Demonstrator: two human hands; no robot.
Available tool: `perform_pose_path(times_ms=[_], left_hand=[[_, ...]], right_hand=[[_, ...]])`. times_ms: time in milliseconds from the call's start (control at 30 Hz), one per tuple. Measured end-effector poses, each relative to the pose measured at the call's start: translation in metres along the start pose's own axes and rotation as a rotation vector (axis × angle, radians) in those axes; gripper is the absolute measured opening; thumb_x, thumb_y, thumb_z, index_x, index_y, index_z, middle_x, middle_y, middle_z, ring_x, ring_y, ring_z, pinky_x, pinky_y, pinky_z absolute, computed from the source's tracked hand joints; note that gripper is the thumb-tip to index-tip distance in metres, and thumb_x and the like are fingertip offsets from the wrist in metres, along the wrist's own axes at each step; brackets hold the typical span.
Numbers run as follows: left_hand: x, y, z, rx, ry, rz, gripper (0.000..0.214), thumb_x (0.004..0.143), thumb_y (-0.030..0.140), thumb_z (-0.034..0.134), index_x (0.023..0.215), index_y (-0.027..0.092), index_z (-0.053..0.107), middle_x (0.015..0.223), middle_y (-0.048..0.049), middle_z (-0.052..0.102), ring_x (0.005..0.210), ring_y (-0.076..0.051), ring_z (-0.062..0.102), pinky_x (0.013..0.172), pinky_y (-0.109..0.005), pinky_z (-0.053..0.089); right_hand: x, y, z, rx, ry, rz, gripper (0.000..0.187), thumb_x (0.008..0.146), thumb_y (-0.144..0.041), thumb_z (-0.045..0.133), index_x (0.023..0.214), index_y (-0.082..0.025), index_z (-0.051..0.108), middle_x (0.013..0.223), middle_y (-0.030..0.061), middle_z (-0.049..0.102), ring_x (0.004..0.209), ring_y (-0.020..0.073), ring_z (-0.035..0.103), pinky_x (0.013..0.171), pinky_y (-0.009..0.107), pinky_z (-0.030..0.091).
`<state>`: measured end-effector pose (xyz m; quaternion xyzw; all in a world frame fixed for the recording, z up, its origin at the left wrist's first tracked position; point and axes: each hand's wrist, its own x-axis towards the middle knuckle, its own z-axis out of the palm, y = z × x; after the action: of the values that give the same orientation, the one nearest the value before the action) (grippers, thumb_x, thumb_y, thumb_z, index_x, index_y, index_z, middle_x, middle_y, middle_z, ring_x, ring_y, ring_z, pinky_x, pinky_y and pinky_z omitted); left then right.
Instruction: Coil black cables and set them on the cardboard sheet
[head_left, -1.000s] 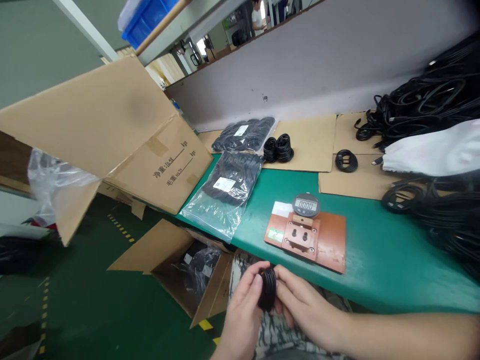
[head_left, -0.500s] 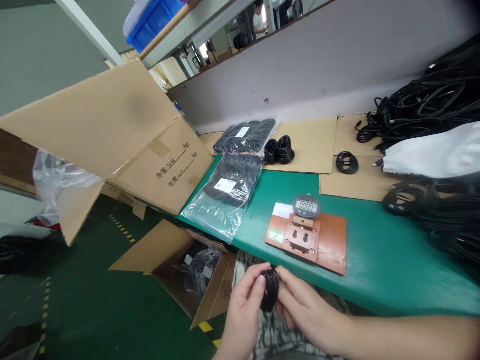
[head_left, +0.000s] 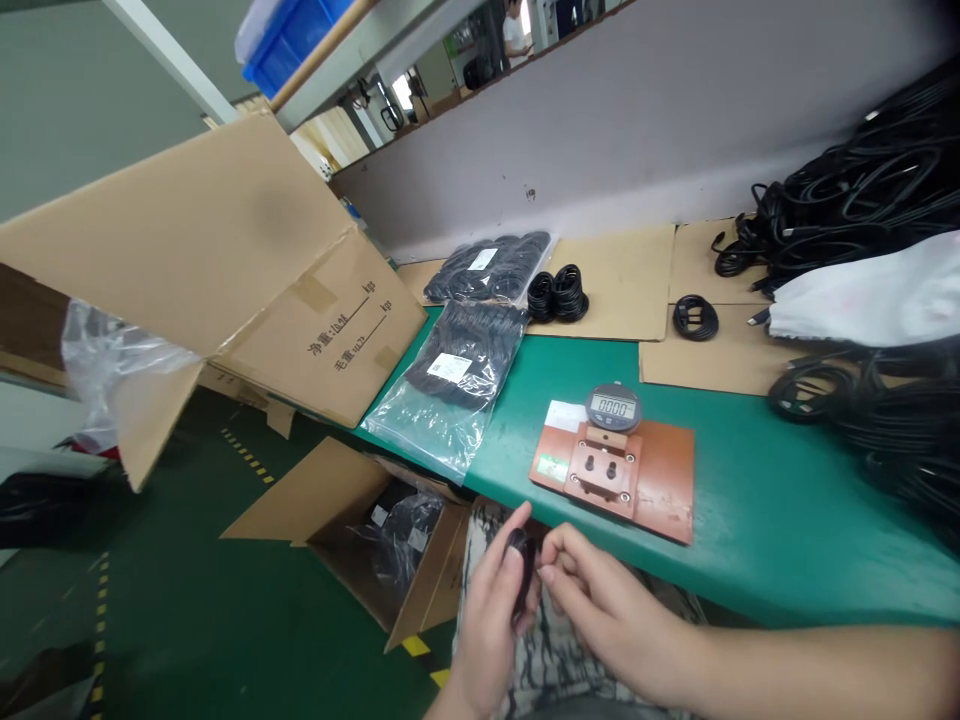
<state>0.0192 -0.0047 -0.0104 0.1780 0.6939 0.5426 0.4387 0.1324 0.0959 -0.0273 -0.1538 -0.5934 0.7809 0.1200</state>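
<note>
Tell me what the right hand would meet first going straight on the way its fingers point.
The right hand would probably meet the black cable coil held in the left hand; depth is unclear, so it might touch the left hand itself first.

Green benchtop (head_left: 757, 480): gauge fixture (head_left: 606, 468), bagged black cables (head_left: 480, 345), cardboard sheets (head_left: 622, 275)

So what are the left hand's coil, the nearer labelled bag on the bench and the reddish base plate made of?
Coil: probably black rubber or plastic, judging by its dark, smooth look; blur hides detail.
Nearer labelled bag: thin, glossy clear plastic film, going by its creases and highlights.
Base plate: hard-looking, red-brown, slightly shiny with pale reflections; perhaps resin board or coated metal.
</note>
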Motion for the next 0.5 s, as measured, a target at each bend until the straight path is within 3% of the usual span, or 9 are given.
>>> perform_pose_path(times_ms=[67, 200, 367, 500], left_hand=[[0.0010, 0.0029, 0.0010, -0.188, -0.032, -0.103, 0.058, 0.089, 0.058, 0.048, 0.133, 0.020, 0.052, 0.060, 0.0016, 0.047, 0.051, -0.009, 0.041, 0.041, -0.017, 0.024], [0.0022, 0.0040, 0.0023, -0.335, -0.033, -0.220, 0.049, 0.085, 0.057, 0.055, 0.116, 0.018, 0.058, 0.072, 0.0002, 0.052, 0.051, -0.006, 0.039, 0.040, -0.015, 0.016], [0.0012, 0.0015, 0.0011, -0.393, -0.078, -0.241, 0.037, 0.084, 0.051, 0.059, 0.093, 0.014, 0.057, 0.060, 0.0015, 0.050, 0.048, -0.006, 0.038, 0.039, -0.015, 0.016], [0.0005, 0.0005, 0.0004, -0.401, -0.109, -0.227, 0.036, 0.085, 0.049, 0.057, 0.093, 0.015, 0.056, 0.055, 0.0020, 0.049, 0.046, -0.006, 0.038, 0.039, -0.015, 0.016]], right_hand=[[-0.0019, -0.0021, -0.0005, -0.001, 0.016, -0.053, 0.017, 0.098, -0.033, 0.036, 0.109, -0.020, 0.042, 0.085, 0.0021, 0.061, 0.078, 0.0152, 0.060, 0.076, 0.031, 0.048], [-0.0052, -0.0003, -0.0018, -0.149, 0.024, -0.111, 0.043, 0.097, -0.029, 0.038, 0.140, -0.024, 0.032, 0.096, 0.0048, 0.063, 0.088, 0.0169, 0.062, 0.083, 0.033, 0.049], [-0.0048, 0.0013, -0.0037, -0.198, -0.046, -0.122, 0.044, 0.097, -0.026, 0.037, 0.141, -0.028, 0.040, 0.096, 0.0034, 0.069, 0.086, 0.0162, 0.065, 0.081, 0.030, 0.050], [-0.0040, 0.0006, -0.0047, -0.260, -0.067, -0.154, 0.046, 0.097, -0.025, 0.038, 0.143, -0.029, 0.039, 0.092, 0.0011, 0.072, 0.083, 0.0161, 0.067, 0.081, 0.030, 0.050]])
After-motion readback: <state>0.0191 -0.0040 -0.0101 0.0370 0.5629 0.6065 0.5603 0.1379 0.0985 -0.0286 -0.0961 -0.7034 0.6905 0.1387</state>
